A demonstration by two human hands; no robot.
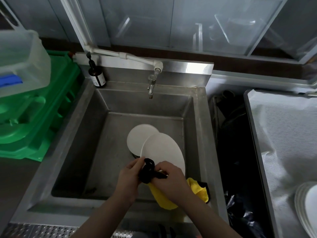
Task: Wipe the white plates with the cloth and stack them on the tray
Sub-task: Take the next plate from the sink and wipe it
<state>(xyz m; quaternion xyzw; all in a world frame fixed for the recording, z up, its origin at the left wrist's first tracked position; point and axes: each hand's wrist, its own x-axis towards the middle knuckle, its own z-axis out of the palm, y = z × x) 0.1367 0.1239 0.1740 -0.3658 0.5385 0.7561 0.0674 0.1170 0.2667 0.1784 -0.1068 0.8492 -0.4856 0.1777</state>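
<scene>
Scanning from my left: green crates, then the sink holding two white plates. My left hand and right hand both grip the twisted black-and-yellow cloth over them. Wiped plates sit on the lined tray.

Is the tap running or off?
Off, it seems: no stream shows below the tap, and the sink floor holds no pooled water.
</scene>
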